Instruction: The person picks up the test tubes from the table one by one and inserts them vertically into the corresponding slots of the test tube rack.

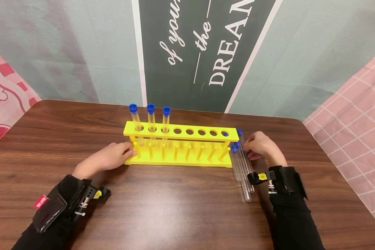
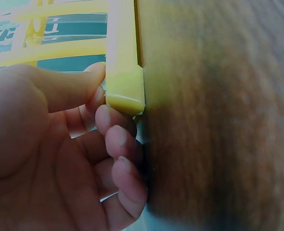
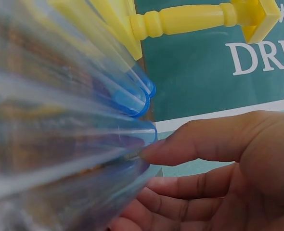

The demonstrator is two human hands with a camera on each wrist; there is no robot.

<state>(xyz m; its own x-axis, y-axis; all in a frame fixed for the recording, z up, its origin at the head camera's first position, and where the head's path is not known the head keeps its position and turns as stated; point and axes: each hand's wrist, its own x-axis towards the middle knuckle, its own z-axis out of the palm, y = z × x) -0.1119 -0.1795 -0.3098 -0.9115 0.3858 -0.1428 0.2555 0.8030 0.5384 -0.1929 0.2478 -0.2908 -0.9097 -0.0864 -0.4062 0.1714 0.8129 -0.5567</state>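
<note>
A yellow test tube rack [image 1: 180,129] stands mid-table with three blue-capped clear test tubes [image 1: 151,118] upright in its leftmost holes. My left hand [image 1: 112,157] grips the left end of the rack's base. In the left wrist view the thumb lies on one side of the base end [image 2: 125,89] and the fingers curl at the other. Several more blue-capped test tubes [image 1: 244,173] lie beside the rack's right end. At their upper part, my right hand [image 1: 260,145] pinches the outermost test tube [image 3: 127,175], thumb against its capped end; the other fingers are partly hidden behind it.
The brown wooden table [image 1: 162,211] ends at a back edge close behind the rack. A curtain with a dark green lettered panel [image 1: 200,52] hangs behind it. Slanted pegs [image 1: 175,152] rise along the rack's front.
</note>
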